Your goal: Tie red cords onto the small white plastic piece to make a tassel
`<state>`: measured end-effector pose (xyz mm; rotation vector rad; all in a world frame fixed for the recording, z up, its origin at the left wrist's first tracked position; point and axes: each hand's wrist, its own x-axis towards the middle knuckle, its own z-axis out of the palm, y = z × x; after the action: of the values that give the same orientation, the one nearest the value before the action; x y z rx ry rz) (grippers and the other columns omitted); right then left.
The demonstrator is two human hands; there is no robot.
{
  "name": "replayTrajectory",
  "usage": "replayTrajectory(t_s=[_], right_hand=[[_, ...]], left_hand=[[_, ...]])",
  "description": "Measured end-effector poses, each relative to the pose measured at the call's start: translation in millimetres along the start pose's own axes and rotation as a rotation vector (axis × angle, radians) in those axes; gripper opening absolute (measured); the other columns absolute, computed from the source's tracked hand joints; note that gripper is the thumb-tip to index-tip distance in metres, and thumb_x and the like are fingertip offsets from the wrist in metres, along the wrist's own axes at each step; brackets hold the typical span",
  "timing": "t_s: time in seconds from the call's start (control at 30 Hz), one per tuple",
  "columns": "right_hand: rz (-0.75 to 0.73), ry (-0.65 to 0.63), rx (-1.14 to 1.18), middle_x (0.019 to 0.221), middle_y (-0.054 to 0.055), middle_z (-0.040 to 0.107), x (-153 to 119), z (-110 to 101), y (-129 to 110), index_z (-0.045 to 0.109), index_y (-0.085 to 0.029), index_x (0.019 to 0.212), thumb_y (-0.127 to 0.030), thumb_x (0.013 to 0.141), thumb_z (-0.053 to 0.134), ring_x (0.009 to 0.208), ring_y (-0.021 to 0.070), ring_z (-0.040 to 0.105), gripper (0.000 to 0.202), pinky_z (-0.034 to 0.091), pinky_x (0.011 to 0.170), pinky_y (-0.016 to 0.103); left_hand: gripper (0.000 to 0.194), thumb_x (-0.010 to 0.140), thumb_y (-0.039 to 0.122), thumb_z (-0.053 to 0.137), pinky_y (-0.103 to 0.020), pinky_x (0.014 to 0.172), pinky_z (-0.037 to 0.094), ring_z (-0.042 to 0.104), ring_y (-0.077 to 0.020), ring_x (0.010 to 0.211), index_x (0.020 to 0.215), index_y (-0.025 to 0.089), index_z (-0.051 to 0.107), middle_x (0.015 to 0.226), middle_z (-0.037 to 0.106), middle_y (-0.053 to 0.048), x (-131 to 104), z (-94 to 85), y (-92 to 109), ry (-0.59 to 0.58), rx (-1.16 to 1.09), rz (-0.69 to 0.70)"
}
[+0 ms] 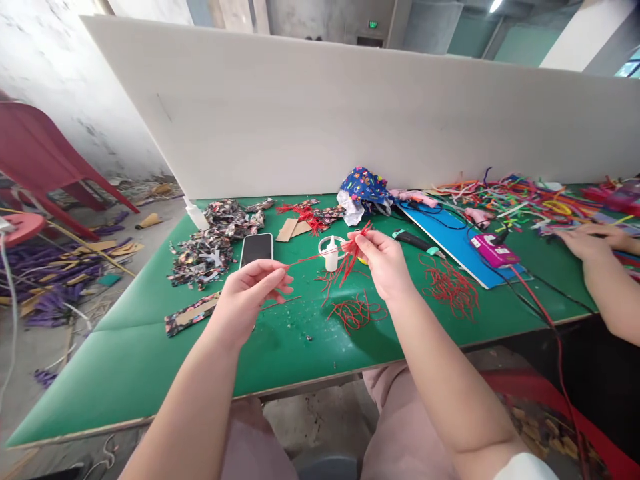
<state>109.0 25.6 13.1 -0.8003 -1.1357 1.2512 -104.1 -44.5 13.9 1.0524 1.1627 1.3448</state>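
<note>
The left hand pinches one end of a single red thread between thumb and fingertips. The right hand pinches a bundle of red threads near its middle, loose ends fanning above and below the grip. Both are held just above the green table, in front of a small white glue bottle.

To do this step well, judged from the frame: keep the single thread taut between the two pinches and keep the bundle pressed flat so its strands stay aligned.

The threads are thin, limp and slightly frizzy. More lie in loose red coils on the table and in a second heap. The table covering looks like matte felt, dotted with scraps. A black phone, glossy and rectangular, lies beside shredded patterned fabric. Another person's hand rests among coloured pipe cleaners.
</note>
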Motion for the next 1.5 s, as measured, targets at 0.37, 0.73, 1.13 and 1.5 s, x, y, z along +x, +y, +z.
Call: replayTrajectory(t_s=[0.37, 0.73, 1.13, 1.5], right_hand=[[-0.080, 0.011, 0.080, 0.070, -0.001, 0.070, -0.2, -0.7, -6.4, 0.066, -0.021, 0.080, -0.033, 0.074, 0.065, 0.068, 0.0127, 0.066, 0.013, 0.052, 0.079, 0.033], [0.014, -0.164, -0.297, 0.088, 0.004, 0.072, -7.3, -0.2, -10.6, 0.071, -0.021, 0.081, -0.035, 0.075, 0.065, 0.085, 0.0165, 0.064, 0.017, 0.050, 0.081, 0.035], [0.167, -0.526, -0.298, 0.091, 0.003, 0.072, -17.7, 13.3, 5.4, 0.071, -0.024, 0.093, -0.037, 0.073, 0.066, 0.092, 0.0175, 0.064, 0.024, 0.047, 0.087, 0.036], [0.052, -0.353, -0.210, 0.088, 0.002, 0.072, -17.6, 16.6, 6.1, 0.073, -0.025, 0.082, -0.035, 0.074, 0.066, 0.092, 0.0176, 0.063, 0.015, 0.046, 0.090, 0.037]], left_hand=[[0.019, 0.072, 0.034, 0.067, -0.020, 0.054, 0.048, 0.062, -0.0115, 0.065, 0.082, 0.019, 0.063, 0.073, 0.067, 0.000, 1.2, -10.3, -1.1, -0.029, 0.201, 0.013], [0.025, 0.086, 0.029, 0.046, -0.025, 0.069, 0.046, 0.061, -0.0151, 0.080, 0.092, 0.021, 0.069, 0.090, 0.068, -0.004, 3.0, 7.9, 37.6, -0.209, 1.126, 0.583], [0.025, 0.087, 0.021, 0.044, -0.025, 0.069, 0.047, 0.059, -0.0145, 0.080, 0.093, 0.021, 0.069, 0.088, 0.066, -0.004, 10.8, 23.9, 36.5, -0.341, 1.272, 0.756], [0.047, 0.087, 0.036, 0.046, -0.030, 0.084, 0.047, 0.059, -0.0161, 0.098, 0.131, 0.020, 0.043, 0.106, 0.065, -0.008, 26.3, 18.4, 22.9, -0.279, 0.532, 0.381]])
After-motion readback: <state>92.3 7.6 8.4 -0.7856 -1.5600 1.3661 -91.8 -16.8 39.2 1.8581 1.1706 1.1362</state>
